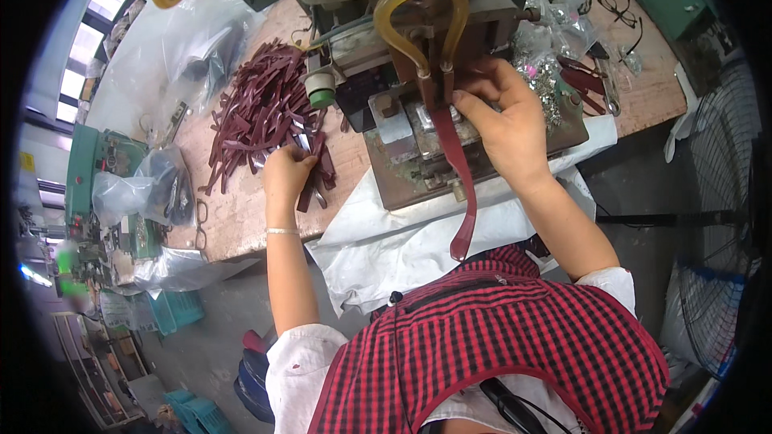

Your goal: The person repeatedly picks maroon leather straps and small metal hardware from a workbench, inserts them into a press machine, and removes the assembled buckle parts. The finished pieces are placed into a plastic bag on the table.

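A dark red strap [457, 165] runs out from under the tool of a bench press [394, 124] and hangs over its front edge, its rounded end lowest. My right hand [511, 124] is at the right of the press tool, thumb and fingers pinched together beside the strap; the tool hides what lies between the fingertips. To the left, my left hand [285, 181] reaches the near edge of a heap of dark red straps [261, 100]. Its fingers are closed on a strap there, the tips partly lost among the pieces.
A yellow looped hose [379, 20] rises in front of the press. Small shiny metal parts [547, 92] and eyeglasses [618, 10] lie to the right. White sheeting [354, 245] drapes the table's front edge. A green machine [84, 169] stands left, a black fan [712, 169] right.
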A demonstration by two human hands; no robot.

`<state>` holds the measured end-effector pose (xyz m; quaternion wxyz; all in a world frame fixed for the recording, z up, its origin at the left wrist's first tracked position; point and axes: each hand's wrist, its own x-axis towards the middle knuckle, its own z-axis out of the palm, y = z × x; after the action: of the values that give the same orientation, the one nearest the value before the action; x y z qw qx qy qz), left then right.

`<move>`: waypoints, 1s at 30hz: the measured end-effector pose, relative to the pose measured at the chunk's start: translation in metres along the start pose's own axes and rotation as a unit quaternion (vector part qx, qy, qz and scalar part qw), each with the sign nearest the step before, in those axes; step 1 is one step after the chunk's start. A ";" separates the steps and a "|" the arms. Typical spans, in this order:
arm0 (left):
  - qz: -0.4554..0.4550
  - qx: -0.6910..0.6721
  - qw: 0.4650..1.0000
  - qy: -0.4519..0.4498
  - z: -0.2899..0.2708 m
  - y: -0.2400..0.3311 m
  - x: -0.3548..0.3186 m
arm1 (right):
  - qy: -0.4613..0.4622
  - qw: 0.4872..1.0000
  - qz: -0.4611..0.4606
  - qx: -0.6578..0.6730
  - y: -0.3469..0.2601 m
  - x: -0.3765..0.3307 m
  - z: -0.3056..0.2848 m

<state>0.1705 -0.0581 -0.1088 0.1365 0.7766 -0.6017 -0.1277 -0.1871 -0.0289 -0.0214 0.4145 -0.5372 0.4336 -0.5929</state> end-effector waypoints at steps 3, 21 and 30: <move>0.032 -0.061 0.994 0.087 -0.007 -0.003 -0.010 | -0.023 0.995 0.031 0.091 -0.012 -0.001 0.005; 0.444 -0.382 0.769 0.256 -0.043 0.173 -0.117 | 0.064 0.940 -0.176 -0.286 0.007 -0.009 -0.046; 0.391 -0.564 0.687 0.240 -0.116 0.164 -0.122 | 0.109 0.987 -0.072 -0.098 0.014 0.009 -0.038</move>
<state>0.0357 0.0279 0.0630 0.7256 0.2517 -0.6123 -0.1874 -0.2249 -0.0384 -0.0338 0.2670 -0.5372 0.4922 -0.6308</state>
